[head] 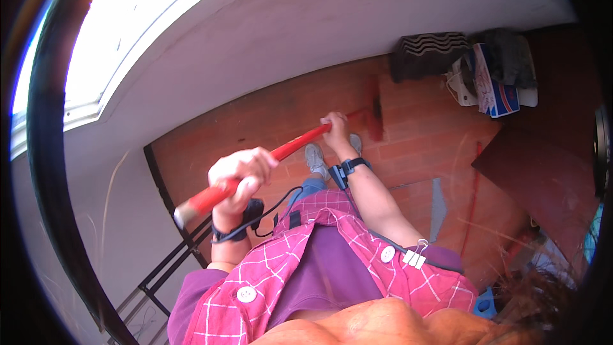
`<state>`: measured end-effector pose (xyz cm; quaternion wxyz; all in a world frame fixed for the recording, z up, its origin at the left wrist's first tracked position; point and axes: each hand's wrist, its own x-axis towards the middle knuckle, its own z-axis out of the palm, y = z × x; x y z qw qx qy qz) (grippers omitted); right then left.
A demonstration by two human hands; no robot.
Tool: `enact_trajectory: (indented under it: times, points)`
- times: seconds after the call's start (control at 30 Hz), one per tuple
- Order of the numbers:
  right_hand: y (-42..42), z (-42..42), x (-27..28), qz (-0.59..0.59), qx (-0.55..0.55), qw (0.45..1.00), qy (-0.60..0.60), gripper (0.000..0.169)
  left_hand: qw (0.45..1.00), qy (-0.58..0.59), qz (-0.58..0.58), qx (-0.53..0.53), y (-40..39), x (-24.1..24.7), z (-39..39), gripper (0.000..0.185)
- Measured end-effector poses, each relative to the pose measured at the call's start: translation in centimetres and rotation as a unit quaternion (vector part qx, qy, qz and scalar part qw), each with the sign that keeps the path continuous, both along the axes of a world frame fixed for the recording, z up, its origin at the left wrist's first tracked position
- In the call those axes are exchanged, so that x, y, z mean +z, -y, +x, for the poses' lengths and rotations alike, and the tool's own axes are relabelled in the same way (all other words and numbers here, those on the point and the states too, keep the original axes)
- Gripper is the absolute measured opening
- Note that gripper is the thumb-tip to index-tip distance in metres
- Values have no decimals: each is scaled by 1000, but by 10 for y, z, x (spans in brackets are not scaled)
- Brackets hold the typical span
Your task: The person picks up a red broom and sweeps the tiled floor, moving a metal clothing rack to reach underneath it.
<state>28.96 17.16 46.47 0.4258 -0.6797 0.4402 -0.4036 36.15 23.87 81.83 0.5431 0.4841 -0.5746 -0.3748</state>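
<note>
A long red handle (299, 143) runs slantwise across the view in front of my body. My left hand (244, 177) is closed around it near its pale-tipped upper end, at the left. Farther down, my right hand (336, 129) grips the same handle above my shoes. At its far end, a blurred red head with a dark edge, apparently a broom head (374, 110), is low over or on the reddish tiled floor (287, 96); contact cannot be told.
A pale wall (287, 33) borders the floor. Beside it stand a dark item with wavy edges (428, 52) and a printed cardboard box (498, 86). A dark red panel (531, 172) lies to the right, near a thin red rod (473, 196). Black metal bars (163, 273) are at lower left.
</note>
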Motion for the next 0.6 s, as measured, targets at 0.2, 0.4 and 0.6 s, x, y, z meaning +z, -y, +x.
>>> enact_trajectory:
  times: [0.2,0.4,0.6]
  points:
    - [-31,91,43,27,275,958,82,15,997,49,-27,47,-60,39,33,23]
    - [-53,47,82,-46,196,979,40,14,992,-19,-126,-2,-90,57,34,23]
    - [25,3,-26,-2,17,993,-117,14,997,-62,-36,10,-35,-83,77,16]
